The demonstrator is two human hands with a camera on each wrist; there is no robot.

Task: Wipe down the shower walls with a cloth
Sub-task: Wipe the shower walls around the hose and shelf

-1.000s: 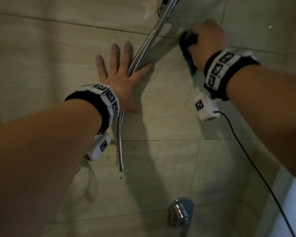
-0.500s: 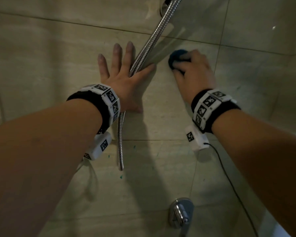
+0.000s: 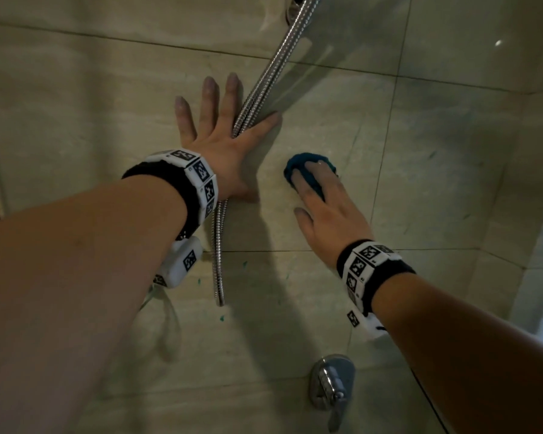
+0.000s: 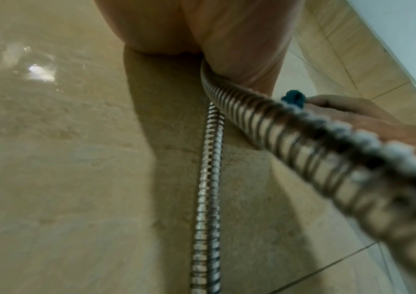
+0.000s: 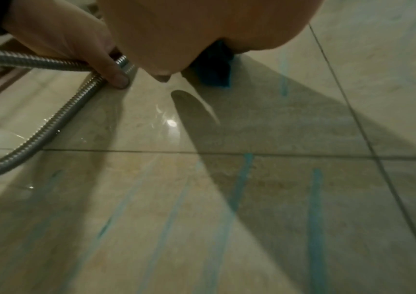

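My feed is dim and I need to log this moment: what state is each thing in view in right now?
left hand: flat on the wall, fingers spread, pinning the hose
right hand: fingers straight, pressing the cloth to the wall
cloth: bunched, against the tile
shower hose: hanging in a loop, held aside
wall tiles: streaked with blue-green marks
tap handle: position unclear

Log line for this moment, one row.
left hand: flat on wall, pinning shower hose | right hand: pressing blue cloth on tile | stage: wiping
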